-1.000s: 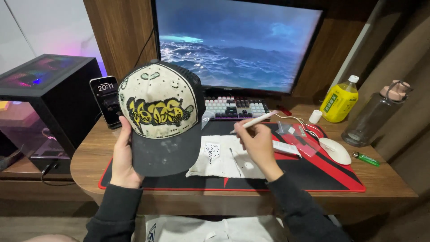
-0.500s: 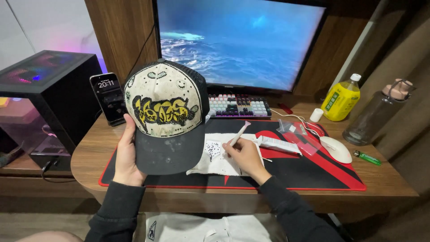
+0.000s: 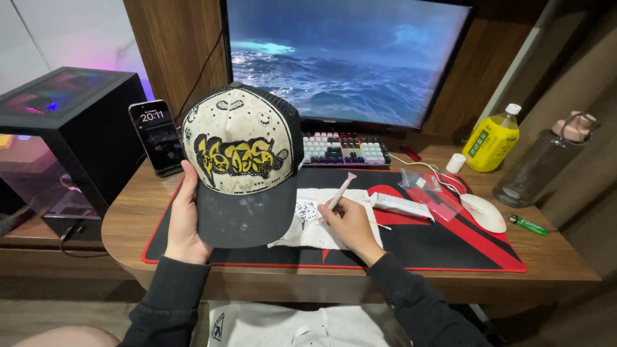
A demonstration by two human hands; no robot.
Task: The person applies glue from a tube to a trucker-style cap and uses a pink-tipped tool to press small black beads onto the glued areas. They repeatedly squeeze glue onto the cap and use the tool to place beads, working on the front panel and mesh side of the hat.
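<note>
While a cap (image 3: 241,164) is gripped by the left hand (image 3: 184,222), a white applicator pen (image 3: 339,191) is pinched by the right hand (image 3: 345,222) just right of it.

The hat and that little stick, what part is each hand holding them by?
The left hand holds the cap by the left edge of its dark brim. The right hand grips the white pen tool by its lower end, tip pointing up.

Both arms in long dark sleeves w/ ribbed cuffs, hands bare.
</note>
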